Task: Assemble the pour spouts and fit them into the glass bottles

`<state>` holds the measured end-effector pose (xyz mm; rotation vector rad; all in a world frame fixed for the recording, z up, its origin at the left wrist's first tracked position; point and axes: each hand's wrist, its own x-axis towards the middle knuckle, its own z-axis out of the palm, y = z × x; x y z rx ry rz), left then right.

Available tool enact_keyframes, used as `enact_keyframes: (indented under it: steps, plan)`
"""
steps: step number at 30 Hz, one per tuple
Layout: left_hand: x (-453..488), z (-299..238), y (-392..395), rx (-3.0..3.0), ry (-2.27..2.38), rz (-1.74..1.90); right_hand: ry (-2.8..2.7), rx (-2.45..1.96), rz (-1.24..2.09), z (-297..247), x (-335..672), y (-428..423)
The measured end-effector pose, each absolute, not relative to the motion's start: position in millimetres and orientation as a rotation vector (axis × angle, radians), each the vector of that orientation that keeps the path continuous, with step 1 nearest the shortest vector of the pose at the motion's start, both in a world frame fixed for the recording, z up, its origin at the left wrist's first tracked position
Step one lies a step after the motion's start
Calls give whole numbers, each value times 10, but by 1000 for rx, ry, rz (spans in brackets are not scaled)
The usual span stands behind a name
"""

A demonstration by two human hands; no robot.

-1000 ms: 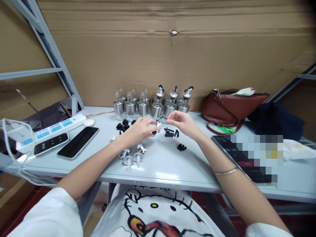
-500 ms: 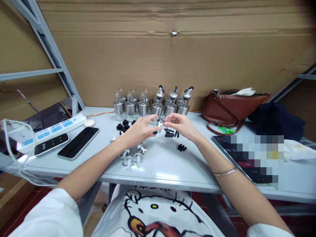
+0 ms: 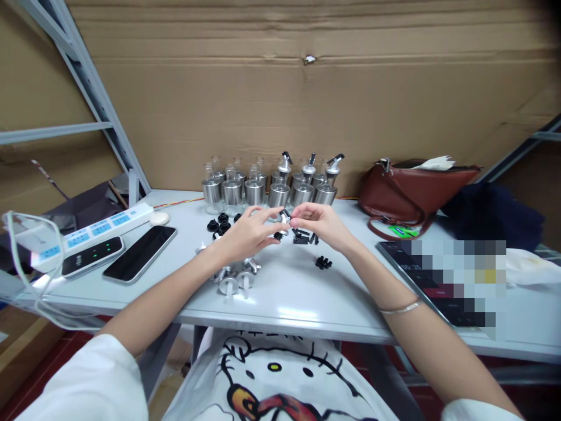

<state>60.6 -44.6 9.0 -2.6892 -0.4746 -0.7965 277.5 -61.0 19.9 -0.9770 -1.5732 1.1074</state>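
Observation:
My left hand [image 3: 252, 234] is closed around a silver pour spout [image 3: 285, 218] with a black flip lever [image 3: 284, 212] at its top. My right hand [image 3: 322, 225] has thumb and fingers pinched together at the lever's side; the exact contact is partly hidden. Just below the right hand lie several loose black levers [image 3: 301, 238]. A cluster of small black caps [image 3: 323, 262] is nearer the front. By my left wrist are black stoppers [image 3: 223, 225] and several silver spout parts [image 3: 228, 285], partly covered by the forearm.
Rows of glass bottles with steel sleeves [image 3: 232, 190] stand behind my hands; three carry spouts [image 3: 333, 164]. To the left lie a power strip [image 3: 100, 229], a phone [image 3: 140, 254] and a hotspot device [image 3: 93, 257]. A brown bag [image 3: 403, 190] and a tablet [image 3: 407, 275] are right.
The black lever, earlier between the fingertips of both hands, now sits against the top of the spout. Both hands have stayed almost in place.

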Motion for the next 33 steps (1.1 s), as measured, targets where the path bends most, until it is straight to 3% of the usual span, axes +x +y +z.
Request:
enact_keyframes:
  steps: [25,33]
  plan:
    - [579,85,-403,-2754,-496,-844,-1520,-963,1090,189,2786,-595]
    - [587,101,-428,-2735,-487,-852,-1543,-1022,850,168,2799,-549]
